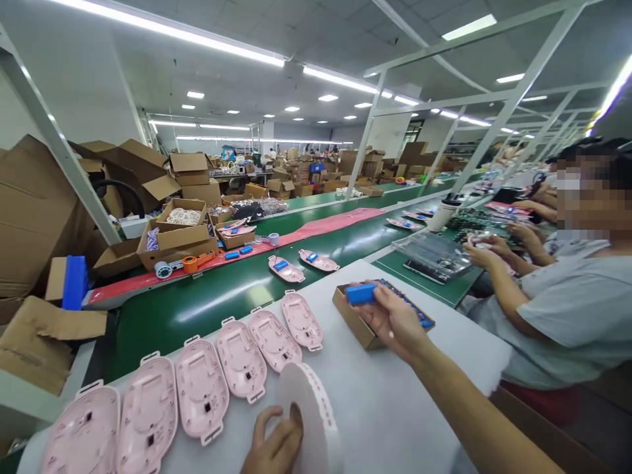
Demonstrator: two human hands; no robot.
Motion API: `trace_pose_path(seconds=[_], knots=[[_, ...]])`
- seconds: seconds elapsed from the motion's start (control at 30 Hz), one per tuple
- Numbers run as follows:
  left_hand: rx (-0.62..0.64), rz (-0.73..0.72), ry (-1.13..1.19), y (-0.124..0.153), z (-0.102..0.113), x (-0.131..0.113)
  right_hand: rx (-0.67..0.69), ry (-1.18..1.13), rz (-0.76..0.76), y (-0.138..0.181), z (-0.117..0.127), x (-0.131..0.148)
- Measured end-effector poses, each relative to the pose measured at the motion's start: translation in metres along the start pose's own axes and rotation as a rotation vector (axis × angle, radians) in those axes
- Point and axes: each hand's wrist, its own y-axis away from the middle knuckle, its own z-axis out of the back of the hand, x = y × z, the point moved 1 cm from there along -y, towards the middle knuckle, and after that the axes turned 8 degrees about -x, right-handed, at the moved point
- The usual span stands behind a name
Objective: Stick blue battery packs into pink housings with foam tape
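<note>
My right hand (397, 321) pinches a blue battery pack (361, 293) between thumb and fingers, above the near left side of a small cardboard box (363, 327). More blue pieces (419, 317) lie inside that box, partly hidden by my hand. At the bottom, my left hand (274, 440) has its fingers curled into the core of a large roll of white tape (316, 415) with red marks on its edge. To the left, several pink plastic housings (202, 388) lie open side in a slanting row on the white work surface (375, 408).
Beyond the work surface runs a green conveyor belt (212, 303), carrying pink housings with blue packs (286, 268). A red strip (326, 226) holds an orange tool (197, 261). Cardboard boxes (180, 240) stand behind. A co-worker (577, 303) sits at right beside a clear plastic tray (434, 255).
</note>
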Motion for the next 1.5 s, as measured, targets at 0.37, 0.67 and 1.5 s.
trace_pose_path(seconds=[0.37,0.67,1.5], knots=[[0.098,0.057,0.032,-0.039,0.041,-0.018,0.394,0.549,-0.063,0.123,0.027,0.014],[0.14,0.046,0.017,-0.036,0.042,-0.018,0.648,1.021,0.077,0.152,0.011,0.01],[0.248,-0.185,0.057,-0.028,0.053,-0.06,-0.357,-0.097,0.43,0.108,0.027,-0.008]])
